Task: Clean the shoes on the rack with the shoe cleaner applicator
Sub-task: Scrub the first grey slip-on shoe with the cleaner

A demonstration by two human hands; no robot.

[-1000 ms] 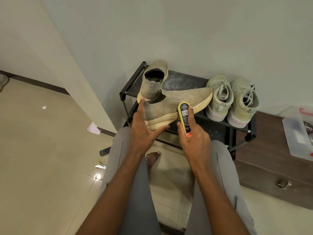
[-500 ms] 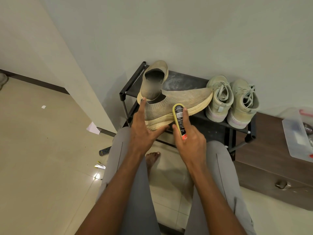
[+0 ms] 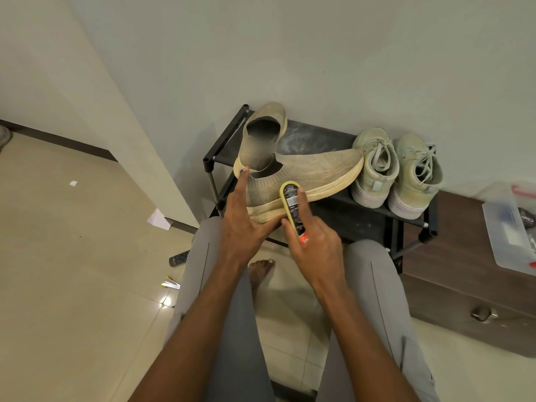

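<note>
A beige knit slip-on shoe [image 3: 313,169] lies on its side across the black shoe rack [image 3: 362,219], sole toward me. My left hand [image 3: 243,224] grips its heel end, index finger stretched up along the heel and thumb under the sole. My right hand [image 3: 313,242] holds the yellow and black shoe cleaner applicator [image 3: 293,207], with its far end against the shoe's side just above the sole. The matching slip-on [image 3: 265,134] stands at the rack's back left.
A pair of pale green lace-up sneakers [image 3: 397,169] sits on the rack's right end. A brown wooden cabinet [image 3: 464,274] with a clear plastic box [image 3: 510,227] stands to the right. A remote control [image 3: 179,258] and paper scraps lie on the tiled floor at left.
My right hand has slid the applicator to the left along the shoe's side, toward the heel. My left hand and the shoe have stayed put.
</note>
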